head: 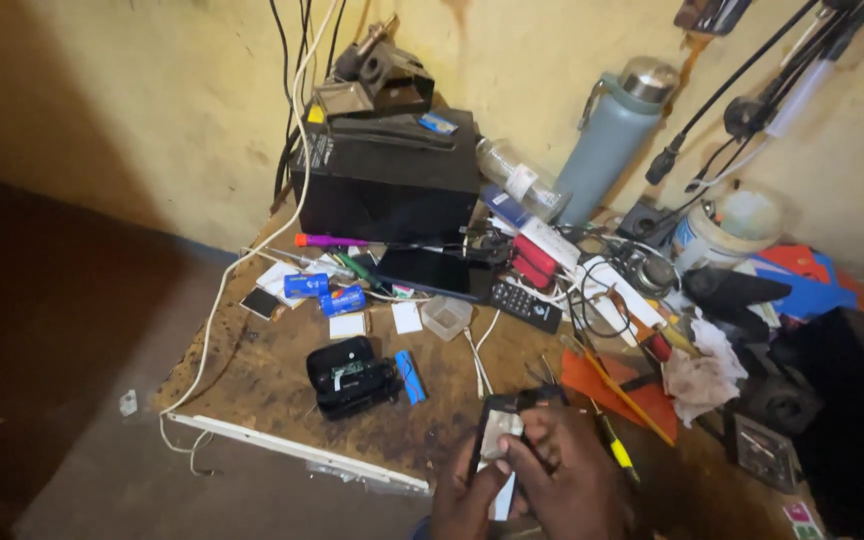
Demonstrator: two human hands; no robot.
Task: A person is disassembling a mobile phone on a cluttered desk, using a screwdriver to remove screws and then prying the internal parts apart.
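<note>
Both my hands meet at the bottom of the head view, over the front edge of a worn wooden workbench. My left hand and my right hand together hold a small opened phone with a dark frame and a pale inner plate. My right fingers curl over its right side and the left thumb presses its lower left. A yellow-handled screwdriver lies just right of my right hand.
An open black case and a blue cell lie to the left. A large black battery, a grey bottle, a remote, a smartphone, cables, an orange mat and a crumpled cloth crowd the bench.
</note>
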